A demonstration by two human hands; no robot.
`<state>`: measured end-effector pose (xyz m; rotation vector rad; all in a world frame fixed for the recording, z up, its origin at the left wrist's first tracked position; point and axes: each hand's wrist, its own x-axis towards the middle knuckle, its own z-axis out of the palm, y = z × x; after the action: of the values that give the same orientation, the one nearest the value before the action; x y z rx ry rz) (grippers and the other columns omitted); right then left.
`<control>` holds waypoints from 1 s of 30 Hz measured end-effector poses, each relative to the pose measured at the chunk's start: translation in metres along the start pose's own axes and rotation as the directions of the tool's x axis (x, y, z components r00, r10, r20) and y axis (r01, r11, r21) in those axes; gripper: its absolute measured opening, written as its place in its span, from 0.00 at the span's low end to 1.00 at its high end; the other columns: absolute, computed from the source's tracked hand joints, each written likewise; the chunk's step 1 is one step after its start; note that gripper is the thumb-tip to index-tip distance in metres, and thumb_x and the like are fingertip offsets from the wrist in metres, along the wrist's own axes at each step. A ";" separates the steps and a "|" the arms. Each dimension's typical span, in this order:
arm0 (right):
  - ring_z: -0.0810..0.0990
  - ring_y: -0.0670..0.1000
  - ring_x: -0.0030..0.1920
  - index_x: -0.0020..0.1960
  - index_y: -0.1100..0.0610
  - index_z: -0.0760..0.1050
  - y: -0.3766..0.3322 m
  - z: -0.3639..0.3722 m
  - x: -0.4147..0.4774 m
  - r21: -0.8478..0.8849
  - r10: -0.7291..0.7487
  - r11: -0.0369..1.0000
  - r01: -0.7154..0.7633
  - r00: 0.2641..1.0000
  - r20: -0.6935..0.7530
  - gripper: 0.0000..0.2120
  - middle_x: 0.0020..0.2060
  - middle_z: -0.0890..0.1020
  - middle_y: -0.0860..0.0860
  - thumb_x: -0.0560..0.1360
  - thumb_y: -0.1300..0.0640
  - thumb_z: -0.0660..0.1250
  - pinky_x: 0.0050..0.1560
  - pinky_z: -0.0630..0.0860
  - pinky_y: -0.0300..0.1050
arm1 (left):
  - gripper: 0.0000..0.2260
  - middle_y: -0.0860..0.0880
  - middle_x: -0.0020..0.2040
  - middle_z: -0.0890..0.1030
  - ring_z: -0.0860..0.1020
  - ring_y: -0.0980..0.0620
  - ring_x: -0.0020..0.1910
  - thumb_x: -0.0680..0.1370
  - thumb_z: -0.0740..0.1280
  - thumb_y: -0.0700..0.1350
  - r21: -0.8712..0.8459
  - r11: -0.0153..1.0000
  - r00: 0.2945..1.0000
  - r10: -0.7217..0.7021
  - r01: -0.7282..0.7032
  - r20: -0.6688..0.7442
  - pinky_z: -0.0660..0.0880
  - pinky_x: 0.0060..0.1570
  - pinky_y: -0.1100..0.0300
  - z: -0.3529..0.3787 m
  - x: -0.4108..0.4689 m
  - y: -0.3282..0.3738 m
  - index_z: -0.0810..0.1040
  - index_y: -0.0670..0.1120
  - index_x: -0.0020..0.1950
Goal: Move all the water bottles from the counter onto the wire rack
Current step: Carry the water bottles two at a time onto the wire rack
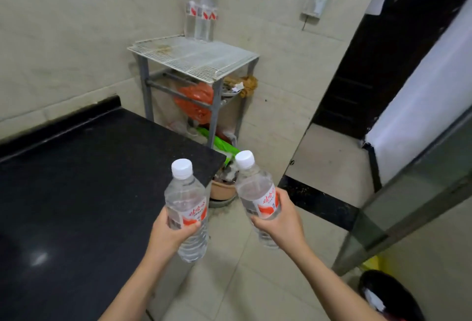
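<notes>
My left hand [167,231] grips a clear water bottle [187,198] with a white cap and a red label, upright over the corner of the black counter [76,180]. A second bottle of the same kind [256,188] is held in my right hand [279,221], tilted slightly left above the floor. The white wire rack [196,56] stands in the corner ahead. Three more bottles [201,14] stand together at its back, against the wall. No bottles show on the visible part of the counter.
Under the rack's top shelf lie an orange bag [195,101] and a green item [224,144]. A brown pot [222,188] sits on the floor by the counter's corner. At right a dark doorway [383,78] and a glass door [421,180] stand.
</notes>
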<state>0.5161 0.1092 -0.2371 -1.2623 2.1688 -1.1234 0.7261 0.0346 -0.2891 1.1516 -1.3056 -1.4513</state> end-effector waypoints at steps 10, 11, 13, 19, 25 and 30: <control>0.80 0.52 0.47 0.42 0.38 0.64 0.050 -0.030 0.099 0.041 0.139 0.990 -0.137 0.989 -0.059 0.22 0.46 0.81 0.49 0.54 0.48 0.71 0.49 0.77 0.51 | 0.28 0.58 0.38 0.84 0.82 0.63 0.38 0.49 0.75 0.51 0.002 1.000 0.985 0.007 -0.007 0.172 0.78 0.40 0.70 0.088 0.120 0.010 0.75 0.51 0.48; 0.80 0.52 0.47 0.42 0.38 0.64 0.057 -0.035 0.112 0.037 0.137 0.990 -0.135 0.989 -0.056 0.22 0.45 0.80 0.49 0.56 0.50 0.73 0.49 0.77 0.50 | 0.29 0.57 0.38 0.84 0.82 0.63 0.38 0.49 0.75 0.51 0.005 1.000 0.984 0.011 -0.012 0.178 0.78 0.40 0.70 0.100 0.129 0.012 0.75 0.51 0.48; 0.80 0.52 0.48 0.44 0.40 0.64 0.066 -0.046 0.144 0.041 0.120 0.992 -0.118 0.992 -0.047 0.24 0.44 0.79 0.48 0.59 0.55 0.76 0.49 0.76 0.49 | 0.29 0.59 0.38 0.85 0.81 0.63 0.38 0.48 0.74 0.51 0.014 1.000 0.983 0.023 -0.026 0.181 0.77 0.39 0.71 0.121 0.150 0.017 0.75 0.51 0.48; 0.79 0.50 0.49 0.50 0.43 0.66 0.075 -0.083 0.270 0.163 -0.038 0.986 0.035 0.999 0.010 0.27 0.42 0.77 0.40 0.60 0.58 0.77 0.51 0.76 0.47 | 0.31 0.59 0.42 0.85 0.82 0.59 0.42 0.50 0.75 0.50 -0.072 0.991 0.990 0.115 -0.109 0.085 0.79 0.42 0.66 0.187 0.222 0.051 0.75 0.50 0.52; 0.79 0.43 0.46 0.47 0.38 0.67 0.057 -0.113 0.376 0.319 -0.233 0.927 0.198 0.970 0.075 0.27 0.44 0.77 0.37 0.59 0.59 0.78 0.51 0.75 0.43 | 0.42 0.55 0.43 0.85 0.83 0.58 0.43 0.42 0.80 0.58 -0.133 0.970 0.978 0.191 -0.201 -0.085 0.77 0.39 0.68 0.235 0.272 0.101 0.75 0.49 0.54; 0.78 0.37 0.40 0.46 0.44 0.68 0.038 -0.118 0.433 0.433 -0.341 0.861 0.266 0.934 0.105 0.25 0.42 0.77 0.39 0.60 0.62 0.78 0.42 0.74 0.32 | 0.34 0.49 0.48 0.85 0.82 0.50 0.49 0.50 0.77 0.48 -0.161 0.956 0.952 0.207 -0.246 -0.225 0.80 0.45 0.64 0.246 0.293 0.120 0.76 0.46 0.55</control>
<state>0.1929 -0.1972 -0.1704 -1.4678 1.5226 -1.4390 0.4233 -0.2086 -0.1890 0.9651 -1.0932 -1.2220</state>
